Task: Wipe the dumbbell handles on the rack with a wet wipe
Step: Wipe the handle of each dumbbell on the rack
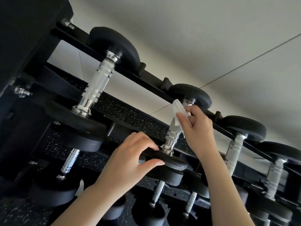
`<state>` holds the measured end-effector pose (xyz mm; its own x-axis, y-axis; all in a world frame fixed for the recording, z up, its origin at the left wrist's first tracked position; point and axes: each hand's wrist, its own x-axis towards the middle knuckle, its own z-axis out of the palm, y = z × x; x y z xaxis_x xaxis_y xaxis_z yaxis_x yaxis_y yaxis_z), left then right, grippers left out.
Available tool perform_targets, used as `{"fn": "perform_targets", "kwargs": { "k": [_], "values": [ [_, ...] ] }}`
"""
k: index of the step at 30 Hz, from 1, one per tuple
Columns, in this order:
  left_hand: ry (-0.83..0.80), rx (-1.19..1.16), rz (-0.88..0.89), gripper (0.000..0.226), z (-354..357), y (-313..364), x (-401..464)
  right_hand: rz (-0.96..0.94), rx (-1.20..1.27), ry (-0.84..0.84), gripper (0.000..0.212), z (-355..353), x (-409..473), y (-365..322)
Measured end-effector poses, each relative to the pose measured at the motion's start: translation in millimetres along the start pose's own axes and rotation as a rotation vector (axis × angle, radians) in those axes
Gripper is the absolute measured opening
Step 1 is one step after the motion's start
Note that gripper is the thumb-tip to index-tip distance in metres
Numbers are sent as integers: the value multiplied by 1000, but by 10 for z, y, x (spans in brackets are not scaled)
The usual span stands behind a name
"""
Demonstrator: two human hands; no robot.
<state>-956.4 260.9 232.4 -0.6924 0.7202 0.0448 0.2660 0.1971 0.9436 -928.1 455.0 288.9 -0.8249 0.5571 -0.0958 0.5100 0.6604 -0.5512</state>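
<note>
Your right hand pinches the soft white wet wipe around the knurled chrome dumbbell handle; below that handle, your left hand grips its heavy black rubber end. Wrap the limp wipe fully.

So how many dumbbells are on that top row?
4: a large dumbbell at left, the wiped dumbbell mid-row, a third dumbbell and fourth dumbbell to its right. More may lie off-frame.

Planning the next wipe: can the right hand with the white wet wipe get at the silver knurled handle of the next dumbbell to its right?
Probably yes. The right hand grips the white wet wipe, and the next silver knurled handle lies bare with nothing across it.
</note>
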Motion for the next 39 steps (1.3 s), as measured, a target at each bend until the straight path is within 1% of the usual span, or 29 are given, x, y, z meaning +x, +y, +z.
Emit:
{"fn": "perform_targets", "kwargs": {
  "k": [3, 5, 7, 11, 13, 17, 21, 25, 28, 34, 36, 39],
  "values": [
    [-32, 14, -6, 31, -37, 19, 14, 55, 106, -92, 10, 6, -151, 38],
    [-50, 44, 9, 32, -71, 42, 32, 57, 146, -107, 6, -9, -272, 60],
    [-74, 98, 38, 36, -115, 75, 56, 55, 177, -56, 3, -76, -395, 91],
    [-110, 230, 130, 42, -168, 233, 137, 97, 211, 109, 3, -356, -659, 219],
    [-130, 285, 193, 40, -96, 367, 205, 115, 181, 164, 3, -533, -819, 323],
    [-177, 356, 331, 40, 284, 689, 311, 115, 65, 249, 7, -896, -1089, 703],
    [-265, 435, 394, 45, 825, 970, 324, 143, 31, 257, 10, -1183, -1184, 1182],
    [-314, 500, 374, 50, 1391, 1059, 306, 130, 40, 254, 8, -1288, -1067, 1646],
    [-314, 549, 349, 51, 1707, 1068, 261, 53, 28, 281, 10, -1275, -876, 1902],
    [-202, 533, 247, 49, 2024, 1078, 102, -151, 118, 239, 13, -1155, -495, 2110],
    [-165, 518, 214, 48, 2070, 1090, 74, -178, 99, 265, 14, -1089, -424, 2151],
    [-137, 486, 157, 49, 2099, 1093, 44, -168, 37, 355, 16, -990, -403, 2187]
  ]
}}
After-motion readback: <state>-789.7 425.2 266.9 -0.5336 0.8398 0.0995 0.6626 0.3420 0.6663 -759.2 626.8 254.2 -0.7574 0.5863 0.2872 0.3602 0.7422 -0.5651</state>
